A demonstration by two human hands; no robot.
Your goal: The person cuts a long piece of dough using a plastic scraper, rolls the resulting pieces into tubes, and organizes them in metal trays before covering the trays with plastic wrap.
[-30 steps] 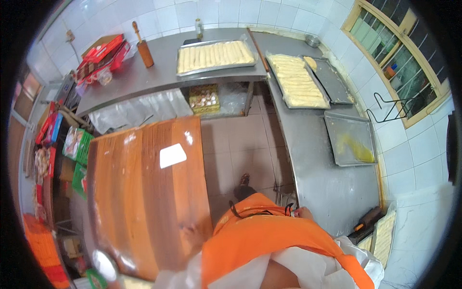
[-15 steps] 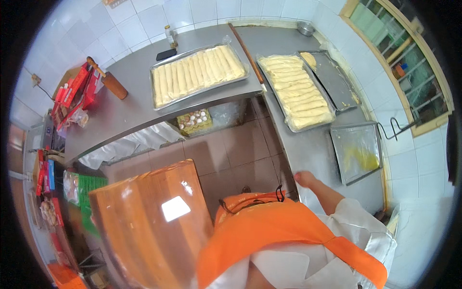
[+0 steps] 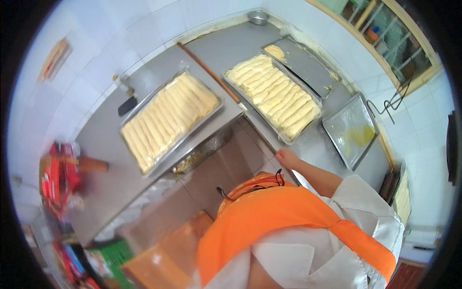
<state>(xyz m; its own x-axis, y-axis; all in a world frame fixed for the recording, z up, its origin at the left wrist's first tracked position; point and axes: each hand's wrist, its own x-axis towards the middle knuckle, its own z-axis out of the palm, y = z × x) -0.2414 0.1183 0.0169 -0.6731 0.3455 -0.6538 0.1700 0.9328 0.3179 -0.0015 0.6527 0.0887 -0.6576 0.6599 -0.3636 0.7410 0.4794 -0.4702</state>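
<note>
My right hand hangs over the front edge of the right-hand counter, fingers curled in; nothing shows in it. Nearest to it is a metal tray holding strips of pale dough side by side under clear film. An oily, nearly bare metal tray lies to its right. On the left-hand counter, a second tray holds more dough strips. A dark tray at the back has a lump of dough at its corner. My left hand is out of view.
A long wooden rod lies where the two counters meet. Far left are a blurred wooden rolling pin, red boxes and a dark phone. A wooden-topped table stands low on the left. A metal bowl sits in the back corner.
The view has turned, so counters and trays sit tilted and farther left. My right hand has moved slightly up and left in the picture, nearer the dough tray. Less of the wooden table shows.
</note>
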